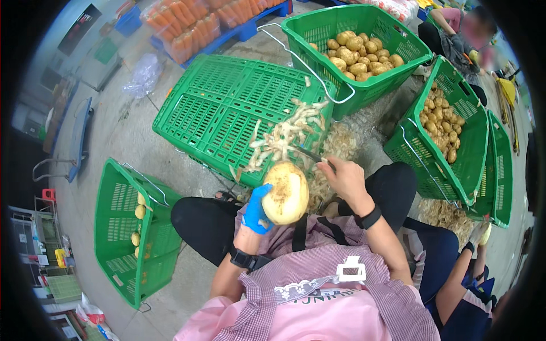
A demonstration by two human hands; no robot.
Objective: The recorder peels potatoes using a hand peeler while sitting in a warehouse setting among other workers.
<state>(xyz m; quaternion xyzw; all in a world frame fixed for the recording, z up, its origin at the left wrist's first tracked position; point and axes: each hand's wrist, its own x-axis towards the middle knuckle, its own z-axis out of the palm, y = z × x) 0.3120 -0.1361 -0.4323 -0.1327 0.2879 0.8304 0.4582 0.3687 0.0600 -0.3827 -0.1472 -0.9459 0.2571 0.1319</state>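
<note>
My left hand (259, 210), in a blue glove, grips a large peeled potato (286, 193) from its left side. The potato is pale yellow with brown patches on its face. In my bare right hand (346, 181) is a slim dark knife (307, 153), its blade pointing left, just above the potato and apart from it. Beyond my hands, long pale peelings (287, 133) lie in a heap on an upturned green crate (227, 108). The right hand's lower fingers are partly hidden.
Green crates of potatoes stand at the far right (359, 54) and right (441, 122). At the left, a tipped green crate (136, 227) holds several peeled ones. Bagged carrots (185, 28) sit on a blue pallet. Other people (463, 40) work nearby. Peelings (341, 142) litter the floor.
</note>
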